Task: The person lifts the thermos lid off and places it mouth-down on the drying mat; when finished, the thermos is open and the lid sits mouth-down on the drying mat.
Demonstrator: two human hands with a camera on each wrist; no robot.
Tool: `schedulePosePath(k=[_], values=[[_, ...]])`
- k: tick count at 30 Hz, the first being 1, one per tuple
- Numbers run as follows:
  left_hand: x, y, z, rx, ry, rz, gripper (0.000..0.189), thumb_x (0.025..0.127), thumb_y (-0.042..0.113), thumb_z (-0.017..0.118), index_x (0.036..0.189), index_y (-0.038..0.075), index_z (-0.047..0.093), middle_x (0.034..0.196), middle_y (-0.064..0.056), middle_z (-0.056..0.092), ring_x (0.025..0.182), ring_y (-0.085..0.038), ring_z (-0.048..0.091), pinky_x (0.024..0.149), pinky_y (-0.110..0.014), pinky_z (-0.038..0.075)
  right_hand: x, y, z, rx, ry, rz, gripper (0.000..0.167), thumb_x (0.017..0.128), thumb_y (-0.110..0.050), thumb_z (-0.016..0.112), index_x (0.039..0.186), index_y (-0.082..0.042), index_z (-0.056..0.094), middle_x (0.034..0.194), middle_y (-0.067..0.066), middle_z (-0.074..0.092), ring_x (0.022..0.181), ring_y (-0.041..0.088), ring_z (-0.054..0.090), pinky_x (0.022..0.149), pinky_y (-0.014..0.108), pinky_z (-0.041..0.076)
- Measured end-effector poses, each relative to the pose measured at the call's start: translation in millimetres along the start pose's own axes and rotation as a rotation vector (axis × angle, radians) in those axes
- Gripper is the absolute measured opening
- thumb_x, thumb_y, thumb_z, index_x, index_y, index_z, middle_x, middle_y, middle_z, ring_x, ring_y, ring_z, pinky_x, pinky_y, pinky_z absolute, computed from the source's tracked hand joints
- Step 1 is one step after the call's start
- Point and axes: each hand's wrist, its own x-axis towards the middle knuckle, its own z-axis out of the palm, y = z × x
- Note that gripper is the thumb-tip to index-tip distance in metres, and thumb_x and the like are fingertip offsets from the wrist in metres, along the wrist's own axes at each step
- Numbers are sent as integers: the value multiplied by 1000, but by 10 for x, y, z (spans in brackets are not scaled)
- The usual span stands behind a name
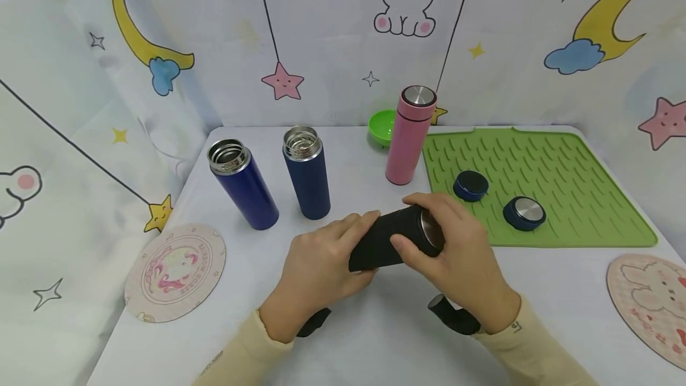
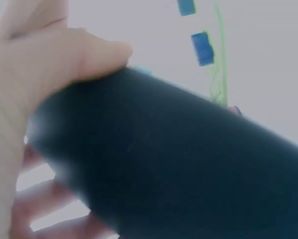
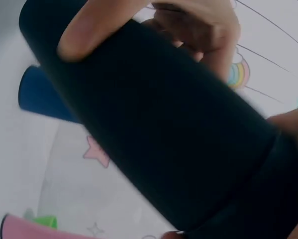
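Observation:
A black thermos flask point(image 1: 383, 238) is held tilted, almost lying on its side, over the front middle of the white table. My left hand point(image 1: 324, 258) grips its body near the base, with the thumb along the upper side. Around the silver-topped lid point(image 1: 432, 229) at the other end curl the thumb and fingers of my right hand point(image 1: 458, 249). The lid sits on the flask, and a thin seam shows between them in the right wrist view. In the left wrist view the dark flask body point(image 2: 168, 159) fills most of the picture.
Two lidless blue flasks point(image 1: 243, 186) point(image 1: 308, 180) stand at the left back. A pink flask point(image 1: 408, 142) with its lid on stands beside a green bowl point(image 1: 380, 126). Two blue lids point(image 1: 471, 186) point(image 1: 524, 213) lie on a green mat point(image 1: 584, 195). Round coasters point(image 1: 177, 273) point(image 1: 654, 302) flank the table.

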Motion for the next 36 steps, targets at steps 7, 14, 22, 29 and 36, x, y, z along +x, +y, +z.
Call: schedulePosePath(k=[7, 14, 22, 29, 36], values=[[-9, 31, 105, 210, 139, 4, 78, 66, 31, 93, 137, 18, 64, 110, -4, 74, 90, -23, 77, 75, -33, 65, 41, -12, -53, 6, -4, 181, 62, 72, -21, 96, 127, -8, 71, 94, 3, 73, 79, 11, 69, 67, 8, 54], [-23, -7, 127, 227, 138, 7, 77, 67, 31, 93, 137, 18, 64, 109, -4, 75, 88, -24, 77, 78, -34, 65, 48, 18, -58, 16, -65, 244, 59, 71, -25, 97, 123, -9, 73, 92, 3, 75, 73, 12, 73, 67, 11, 57], [-10, -72, 61, 132, 38, -22, 75, 70, 26, 91, 139, 23, 62, 112, 1, 75, 90, -23, 78, 85, -38, 65, 23, 59, -24, 41, -73, 172, 60, 67, -21, 99, 120, -7, 74, 87, 0, 73, 73, 6, 67, 66, 11, 58], [13, -168, -39, -11, -77, -18, 75, 69, 30, 93, 138, 25, 64, 116, 5, 78, 93, -13, 77, 69, -32, 63, -9, 65, -52, 62, -80, 22, 69, 63, -20, 100, 124, -6, 72, 102, 3, 77, 79, 5, 66, 69, 12, 58], [63, -354, -152, -233, -297, 2, 75, 69, 35, 94, 138, 33, 64, 115, 12, 78, 87, -5, 74, 74, -28, 60, -48, 43, -97, 98, -153, -153, 66, 79, -48, 87, 130, -10, 70, 120, 7, 74, 90, 10, 68, 90, 11, 56]])
